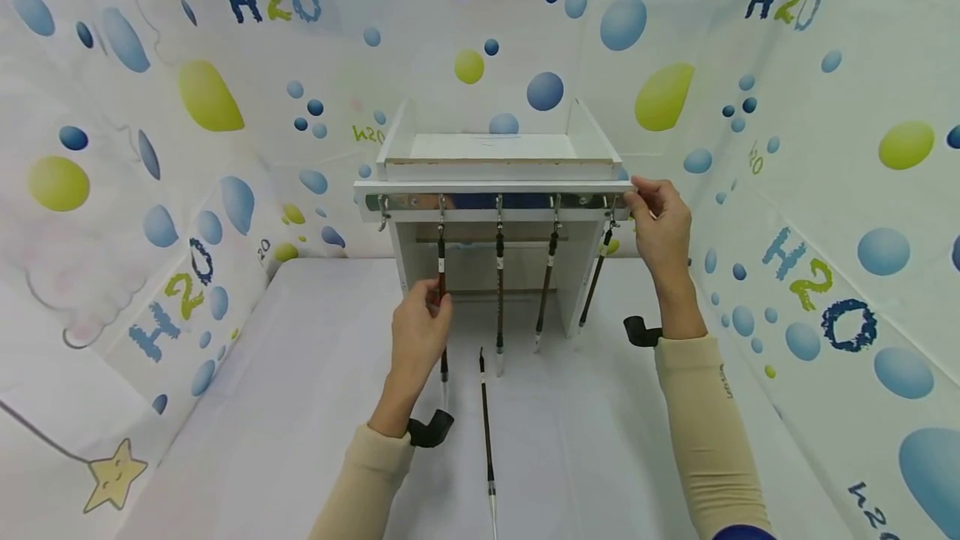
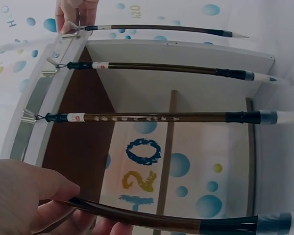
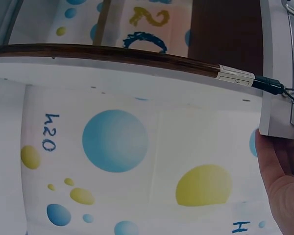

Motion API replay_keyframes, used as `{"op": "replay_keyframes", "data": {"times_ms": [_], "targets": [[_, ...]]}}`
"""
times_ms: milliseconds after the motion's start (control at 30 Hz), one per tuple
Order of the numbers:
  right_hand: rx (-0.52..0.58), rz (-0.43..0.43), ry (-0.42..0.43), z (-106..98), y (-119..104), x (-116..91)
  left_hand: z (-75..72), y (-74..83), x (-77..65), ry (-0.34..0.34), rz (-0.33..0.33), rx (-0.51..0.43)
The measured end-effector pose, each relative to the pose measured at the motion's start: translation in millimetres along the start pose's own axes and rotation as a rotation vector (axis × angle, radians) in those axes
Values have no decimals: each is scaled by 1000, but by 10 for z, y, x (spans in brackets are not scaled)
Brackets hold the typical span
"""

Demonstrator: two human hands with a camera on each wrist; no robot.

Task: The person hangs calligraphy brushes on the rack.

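Note:
My left hand (image 1: 422, 327) pinches the upper handle of a dark brown Chinese calligraphy brush (image 1: 442, 261), which hangs from a hook by its loop. In the left wrist view, thumb and fingers lie along that brush's handle (image 2: 161, 223). With my right hand (image 1: 663, 219) I hold the right end of a hook rail (image 1: 471, 201) on a white wooden rack. Beside the held brush hang a middle brush (image 1: 500, 290), another brush (image 1: 548, 277) and a rightmost brush (image 1: 597, 277). The rightmost brush slants near my right hand.
One more brush (image 1: 486, 423) lies on the white tabletop (image 1: 315, 407) in front of the rack. A bare hook (image 1: 383, 211) is at the rail's left end. The rack's white upper shelf (image 1: 491, 147) stands behind the rail. Patterned wall sheets (image 1: 412, 40) enclose the table.

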State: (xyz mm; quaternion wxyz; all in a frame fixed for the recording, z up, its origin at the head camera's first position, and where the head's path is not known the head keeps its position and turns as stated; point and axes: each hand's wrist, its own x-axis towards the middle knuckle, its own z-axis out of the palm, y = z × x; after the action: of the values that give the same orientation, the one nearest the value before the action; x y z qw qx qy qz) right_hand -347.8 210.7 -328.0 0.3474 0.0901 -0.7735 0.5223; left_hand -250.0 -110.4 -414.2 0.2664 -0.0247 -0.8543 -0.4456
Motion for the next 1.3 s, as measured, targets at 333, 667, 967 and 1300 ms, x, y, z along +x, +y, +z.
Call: {"op": "replay_keyframes", "data": {"times_ms": [333, 667, 967, 1300], "targets": [[-4, -13, 7, 4, -7, -2, 101, -90, 125, -32, -36, 20], [2, -1, 5, -2, -19, -12, 177, -167, 244, -54, -39, 26], [8, 0, 3, -2, -24, -12, 207, -187, 322, -70, -58, 28], [21, -9, -1, -6, -19, -8, 245, -206, 308, -91, -31, 97]]}}
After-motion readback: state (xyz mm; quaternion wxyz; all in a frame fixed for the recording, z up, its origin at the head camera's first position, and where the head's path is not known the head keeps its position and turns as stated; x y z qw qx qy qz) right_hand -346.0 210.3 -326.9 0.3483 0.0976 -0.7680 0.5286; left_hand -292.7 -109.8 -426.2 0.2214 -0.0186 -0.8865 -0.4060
